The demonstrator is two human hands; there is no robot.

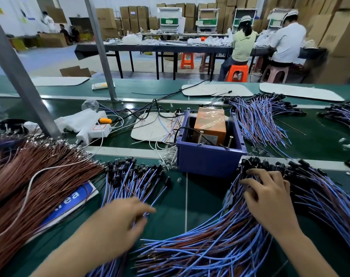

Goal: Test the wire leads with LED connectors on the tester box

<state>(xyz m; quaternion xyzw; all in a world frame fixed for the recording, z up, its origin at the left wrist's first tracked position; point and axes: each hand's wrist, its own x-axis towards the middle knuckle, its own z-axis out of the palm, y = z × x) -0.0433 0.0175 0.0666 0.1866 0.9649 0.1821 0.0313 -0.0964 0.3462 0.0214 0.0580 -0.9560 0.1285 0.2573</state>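
Note:
The tester box point(210, 158) is a blue open bin holding an orange block point(210, 124), with two screw posts at its near rim. A pile of blue and brown wire leads with black LED connectors point(134, 182) lies left of it, and a larger pile point(230, 242) lies to the right. My left hand point(120, 222) rests on the near ends of the left pile, fingers loosely stretched and blurred. My right hand point(268, 194) lies spread on the right pile, its fingertips curled among the black connectors.
A bundle of brown wires point(30, 176) fills the left side over a blue-and-white sheet point(74, 200). Further piles of leads point(258, 114) lie behind the box. A white power strip point(96, 130), loose cables and a grey post point(20, 76) stand at the back left. People work at far tables.

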